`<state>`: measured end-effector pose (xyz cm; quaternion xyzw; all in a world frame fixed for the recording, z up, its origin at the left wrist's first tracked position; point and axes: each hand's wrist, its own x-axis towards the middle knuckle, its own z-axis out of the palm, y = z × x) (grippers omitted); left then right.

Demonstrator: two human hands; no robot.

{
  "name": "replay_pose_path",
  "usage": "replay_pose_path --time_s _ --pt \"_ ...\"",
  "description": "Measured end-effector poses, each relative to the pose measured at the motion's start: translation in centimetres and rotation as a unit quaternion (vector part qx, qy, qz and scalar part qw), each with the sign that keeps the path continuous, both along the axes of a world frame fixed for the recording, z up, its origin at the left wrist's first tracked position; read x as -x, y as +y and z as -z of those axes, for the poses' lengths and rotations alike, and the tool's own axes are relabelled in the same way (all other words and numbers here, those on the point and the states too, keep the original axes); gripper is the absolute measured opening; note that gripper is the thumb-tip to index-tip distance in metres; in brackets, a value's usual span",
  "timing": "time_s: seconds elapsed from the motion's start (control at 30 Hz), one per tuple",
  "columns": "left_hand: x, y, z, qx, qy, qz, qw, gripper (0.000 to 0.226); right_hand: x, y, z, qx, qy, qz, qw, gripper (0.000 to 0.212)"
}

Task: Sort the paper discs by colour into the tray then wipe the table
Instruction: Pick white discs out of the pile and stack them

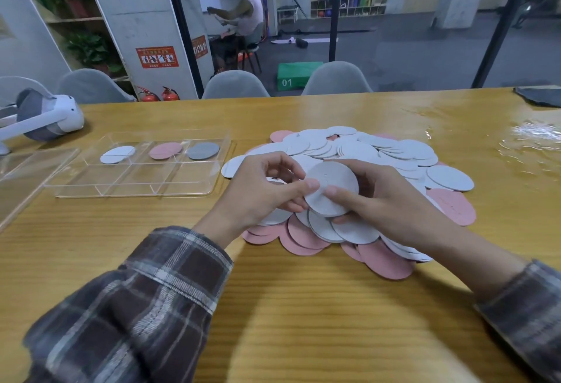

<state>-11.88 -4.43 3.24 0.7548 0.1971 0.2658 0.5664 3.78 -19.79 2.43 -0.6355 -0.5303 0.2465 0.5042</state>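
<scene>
A wooden surface [303, 306] fills the lower view, with a wet patch [531, 136] at its far right. Right of centre lies a wide pile [403, 151] of paper discs, mostly white on top and pink along the near edge. Left of the pile, apart from it, sits a clear tray [91, 179] split into compartments. A clear lid [27, 176] lies just beside the tray's left side. A white headset [51, 118] rests at the far left, and a dark cloth [540, 95] at the far right corner.

Both plaid-sleeved arms reach over the near edge of the pile. The left grip [258, 197] pinches the left edge of a white disc [332, 182] between thumb and fingers. The right grip [385, 200] holds the same disc, its thumb on the face and its fingers curled behind. The disc is lifted just above the pile. More discs fan out right under it; whether the right grip holds them too is unclear.

In the tray's far row, one disc lies in each compartment: a white one [117, 154] on the left, a pink one [165, 150] in the middle, a grey one [202, 150] on the right.
</scene>
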Motion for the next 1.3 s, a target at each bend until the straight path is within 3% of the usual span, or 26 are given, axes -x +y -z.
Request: replay_pose_path --time_s 0.1,0.17,0.23,0.3,0.47,0.7,0.87,1.0,1.3 --pt "0.4 0.5 -0.2 -0.05 0.023 -0.002 0.998 0.027 -0.2 -0.1 0.2 -0.004 -0.022 0.009 1.0 0.021" --pt "1.1 1.7 -0.4 -0.141 0.071 -0.025 0.987 0.026 -0.4 -0.1 0.1 -0.013 -0.028 0.021 0.999 0.02" --pt "2.1 3.0 -0.5 -0.26 0.167 -0.06 0.949 0.023 -0.6 -0.2 0.1 -0.023 -0.01 0.029 0.999 0.023" --pt "2.9 3.8 -0.5 -0.293 0.237 -0.065 0.924 0.027 -0.9 -0.1 0.1 -0.028 -0.025 0.052 0.998 0.03" --pt "2.8 3.6 -0.7 -0.264 0.226 -0.068 0.935 0.036 -1.1 -0.1 0.4 -0.023 -0.037 0.08 0.996 0.026" --pt "2.9 3.9 -0.8 -0.276 0.195 -0.078 0.938 0.019 -1.1 -0.1 0.4 -0.022 -0.004 0.087 0.996 0.034" --pt "2.9 3.6 -1.5 -0.219 0.102 -0.045 0.969 0.009 -0.9 0.0 0.3 -0.014 0.011 0.07 0.997 0.034" --pt "2.5 3.0 -1.5 -0.102 0.028 -0.004 0.994 0.01 -0.8 0.0 0.2 -0.012 0.028 0.057 0.998 0.028" --pt "1.9 2.4 -1.0 -0.024 0.02 0.025 0.999 0.007 -1.1 0.1 0.2 -0.019 0.032 0.066 0.997 0.029"
